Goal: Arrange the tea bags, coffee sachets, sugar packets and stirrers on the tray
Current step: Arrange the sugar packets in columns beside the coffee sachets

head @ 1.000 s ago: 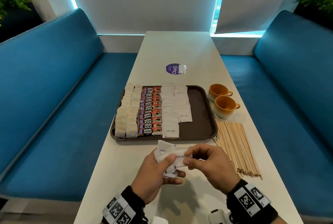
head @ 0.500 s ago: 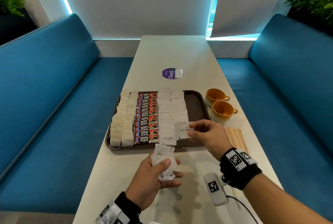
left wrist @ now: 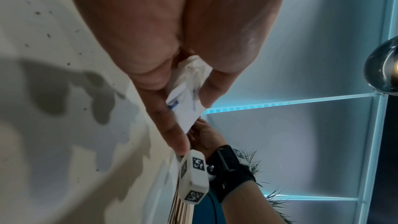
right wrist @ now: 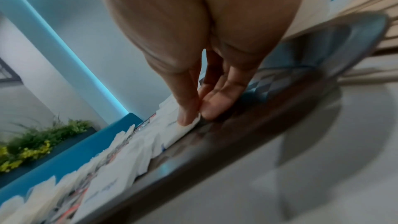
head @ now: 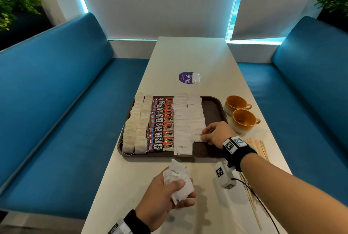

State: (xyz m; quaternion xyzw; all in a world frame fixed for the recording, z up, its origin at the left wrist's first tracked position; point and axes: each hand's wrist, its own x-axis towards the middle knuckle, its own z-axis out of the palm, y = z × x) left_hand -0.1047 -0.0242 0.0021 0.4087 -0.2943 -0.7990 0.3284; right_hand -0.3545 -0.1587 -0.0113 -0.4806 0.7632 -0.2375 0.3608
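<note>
A brown tray holds two rows of tea bags, a row of red coffee sachets and two rows of white sugar packets. My right hand pinches one sugar packet at the near end of the right sugar row, low over the tray; the right wrist view shows thumb and fingertips on the packet's edge. My left hand grips a small bunch of sugar packets above the table, in front of the tray. Wooden stirrers lie on the table right of the tray.
Two orange cups stand beside the tray's right edge. A purple round sticker with a small clear packet lies further up the white table. Blue benches flank the table on both sides. The tray's right part is bare.
My right hand took one packet from the bunch, carried it forward and lowered it onto the tray's right sugar row. The left hand stayed near the table's front with the bunch.
</note>
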